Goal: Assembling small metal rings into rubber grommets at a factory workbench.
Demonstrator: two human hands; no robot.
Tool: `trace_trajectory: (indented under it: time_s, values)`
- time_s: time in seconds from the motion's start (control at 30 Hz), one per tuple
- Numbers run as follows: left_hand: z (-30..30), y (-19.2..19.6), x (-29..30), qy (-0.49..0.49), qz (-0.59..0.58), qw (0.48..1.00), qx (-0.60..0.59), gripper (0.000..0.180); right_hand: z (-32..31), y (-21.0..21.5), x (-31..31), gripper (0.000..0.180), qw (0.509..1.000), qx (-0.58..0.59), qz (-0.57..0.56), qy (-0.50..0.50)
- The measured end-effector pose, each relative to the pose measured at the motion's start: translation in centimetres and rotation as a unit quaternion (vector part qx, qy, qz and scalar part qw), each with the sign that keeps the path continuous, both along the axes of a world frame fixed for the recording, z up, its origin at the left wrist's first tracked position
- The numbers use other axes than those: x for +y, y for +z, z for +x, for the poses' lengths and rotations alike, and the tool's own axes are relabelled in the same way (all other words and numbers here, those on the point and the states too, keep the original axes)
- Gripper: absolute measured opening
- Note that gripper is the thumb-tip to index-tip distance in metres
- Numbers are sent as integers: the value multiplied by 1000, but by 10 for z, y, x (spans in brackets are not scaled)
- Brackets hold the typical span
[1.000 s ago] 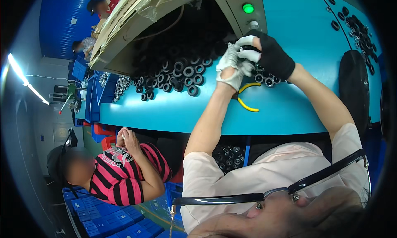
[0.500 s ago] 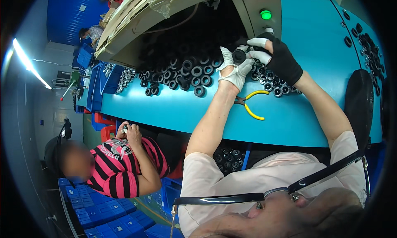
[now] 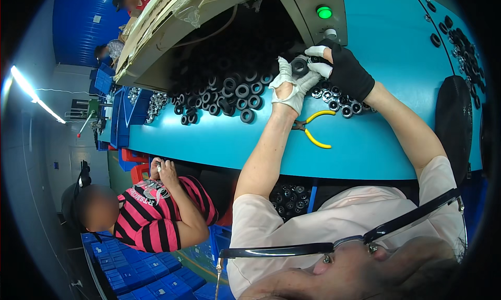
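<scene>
A: ok so what's up with the hands here?

B: The left hand [image 3: 291,87], in a ragged white glove, has thumb and fingers wrapped round a black ring [image 3: 297,69], held above the bench [image 3: 209,148] near the right-hand corner of the big housing [image 3: 308,13]. I'd guess its round face is turned up so the other hand can get at it.

A: And the right hand [image 3: 342,68]?

B: Black fingerless glove, white-covered thumb and finger curled in just beside the ring. There may be something small and dark at the tips, but I honestly can't tell if they're pinching it.

A: Layout seems handy tbh.

B: Yeah, loose black rings [image 3: 227,106] on the left, shiny round parts [image 3: 347,111] on the right, probably so each hand has its own pile. Yellow-handled pliers [image 3: 314,141] lie between the hands and the bench's near edge, likely parked within reach.

A: Anything you can't see?

B: Plier tips are partly behind the left wrist, the right hand covers some shiny parts, and the ring pile fades into shadow under the housing, so no clue how far back it goes.
</scene>
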State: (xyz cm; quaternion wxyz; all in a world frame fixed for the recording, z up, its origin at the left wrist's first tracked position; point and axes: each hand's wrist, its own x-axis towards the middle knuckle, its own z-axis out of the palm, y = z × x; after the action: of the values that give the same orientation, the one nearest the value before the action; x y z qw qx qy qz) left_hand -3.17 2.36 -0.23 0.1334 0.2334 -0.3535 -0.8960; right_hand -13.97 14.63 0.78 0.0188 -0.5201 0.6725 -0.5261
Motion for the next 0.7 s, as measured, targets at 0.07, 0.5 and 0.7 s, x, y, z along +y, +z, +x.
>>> trace_trajectory:
  time_s: [0.07,0.5,0.7]
  values:
    - [0,2,2,-8,-42,999,-6,58,0,1,0,29,1000,-3,-2,2]
    - [-1,3,5,-22,-58,998,16,59,5,0,-2,27,997,70,-17,1]
    - [-1,0,11,-19,-97,995,-6,44,12,-10,-2,30,982,186,-24,-22]
